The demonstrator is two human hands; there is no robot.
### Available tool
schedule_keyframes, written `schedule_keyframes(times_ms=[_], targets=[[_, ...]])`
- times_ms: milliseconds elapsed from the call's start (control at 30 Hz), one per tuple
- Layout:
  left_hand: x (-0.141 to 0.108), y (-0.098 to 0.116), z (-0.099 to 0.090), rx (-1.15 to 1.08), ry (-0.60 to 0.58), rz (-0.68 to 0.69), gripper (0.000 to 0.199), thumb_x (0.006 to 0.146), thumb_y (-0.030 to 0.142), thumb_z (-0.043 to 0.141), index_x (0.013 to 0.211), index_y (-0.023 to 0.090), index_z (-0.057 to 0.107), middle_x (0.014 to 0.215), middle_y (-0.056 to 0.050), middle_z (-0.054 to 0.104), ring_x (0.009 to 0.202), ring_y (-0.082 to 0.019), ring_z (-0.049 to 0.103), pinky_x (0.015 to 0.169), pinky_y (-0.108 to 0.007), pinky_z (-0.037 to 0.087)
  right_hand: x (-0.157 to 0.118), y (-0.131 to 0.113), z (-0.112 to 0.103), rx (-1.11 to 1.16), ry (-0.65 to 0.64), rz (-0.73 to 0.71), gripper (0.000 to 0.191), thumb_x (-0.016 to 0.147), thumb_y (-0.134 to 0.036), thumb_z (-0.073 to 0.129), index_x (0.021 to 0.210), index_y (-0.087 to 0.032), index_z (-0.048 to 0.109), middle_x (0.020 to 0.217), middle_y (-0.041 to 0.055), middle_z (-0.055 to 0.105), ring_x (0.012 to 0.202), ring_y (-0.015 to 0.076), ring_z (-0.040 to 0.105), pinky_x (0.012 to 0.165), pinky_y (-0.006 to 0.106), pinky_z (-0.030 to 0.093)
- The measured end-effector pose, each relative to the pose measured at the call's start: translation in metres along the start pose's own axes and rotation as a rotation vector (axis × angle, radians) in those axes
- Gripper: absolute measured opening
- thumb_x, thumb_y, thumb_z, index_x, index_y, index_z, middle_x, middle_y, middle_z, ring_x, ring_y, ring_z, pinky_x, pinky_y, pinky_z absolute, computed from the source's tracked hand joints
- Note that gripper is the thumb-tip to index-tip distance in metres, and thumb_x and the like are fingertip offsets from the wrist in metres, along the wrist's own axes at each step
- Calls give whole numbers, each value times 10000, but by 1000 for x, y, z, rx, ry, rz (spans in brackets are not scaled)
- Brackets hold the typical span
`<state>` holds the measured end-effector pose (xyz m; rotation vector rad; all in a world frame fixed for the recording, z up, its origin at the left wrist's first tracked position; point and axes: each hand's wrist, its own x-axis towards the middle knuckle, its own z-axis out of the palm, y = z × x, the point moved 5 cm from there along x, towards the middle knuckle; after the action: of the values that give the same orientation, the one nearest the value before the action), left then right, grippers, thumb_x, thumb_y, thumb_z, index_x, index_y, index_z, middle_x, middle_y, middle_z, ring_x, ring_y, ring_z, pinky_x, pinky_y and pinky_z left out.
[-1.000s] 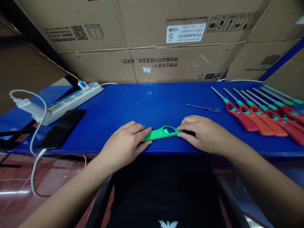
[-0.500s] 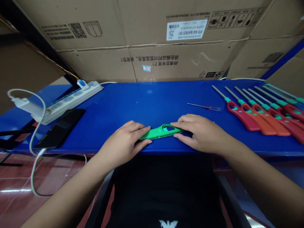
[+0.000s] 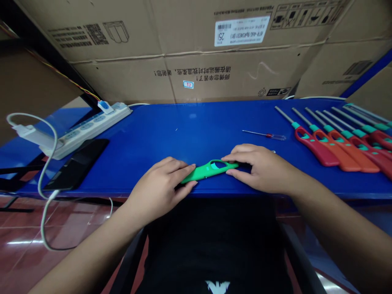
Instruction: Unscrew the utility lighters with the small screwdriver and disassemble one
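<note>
A green lighter casing [image 3: 200, 173] with an oval opening and a small teal piece in it lies level near the front edge of the blue table. My left hand [image 3: 162, 185] grips its wide left end between thumb and fingers. At the narrow right end, my right hand [image 3: 260, 168] pinches the casing between thumb and fingertips. Behind my right hand lies a screwdriver [image 3: 277, 137] with a clear handle and a red collar.
Several red and orange lighters [image 3: 317, 149] with metal rods lie at the right. On the left are a black phone [image 3: 78, 163] and a white power strip [image 3: 92, 130] with cables. A large cardboard box [image 3: 131, 77] stands along the back.
The green casing has tilted slightly between my hands, and the seam along its front side shows less. Both hands keep their grip. The camera view has shifted slightly.
</note>
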<state>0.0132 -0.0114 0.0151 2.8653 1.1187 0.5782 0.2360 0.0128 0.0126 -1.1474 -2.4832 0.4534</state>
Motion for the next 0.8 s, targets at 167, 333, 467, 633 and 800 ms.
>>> schedule_keyframes(times_ms=[167,333,467,633,800], targets=[[-2,2,2,-25,-31,-46,439,939,418,596,1251,119,674,1138,-135,705,973,-257,624,854,-432,554,3,3,-2,30,-17,34,306,923,-314,601,1196,-242,718,1028,49,702,923,188,646,819,324,501],[-7,4,1,-41,-8,-80,462,929,418,613,1290,131,645,1160,-124,701,1011,-252,616,873,-423,549,4,2,-3,28,-29,38,319,904,-313,624,1199,-248,723,1025,45,708,923,192,645,808,334,507],[-10,10,1,-137,-44,-93,465,922,443,620,1282,151,654,1188,-105,694,1027,-238,617,887,-402,547,5,7,-2,81,-73,84,296,897,-334,645,1168,-268,742,981,25,705,884,176,650,797,323,507],[-15,18,0,-192,41,-164,376,937,351,623,1255,155,675,1120,-90,710,967,-209,619,847,-370,541,8,11,-3,109,-131,172,281,844,-359,703,1106,-270,756,1017,17,703,878,176,650,801,326,505],[-16,14,5,-199,72,-211,376,920,347,648,1254,177,683,1086,-85,711,922,-203,617,802,-367,536,10,3,-4,51,-138,114,315,841,-340,685,1140,-253,728,1062,36,701,960,205,639,842,343,489]])
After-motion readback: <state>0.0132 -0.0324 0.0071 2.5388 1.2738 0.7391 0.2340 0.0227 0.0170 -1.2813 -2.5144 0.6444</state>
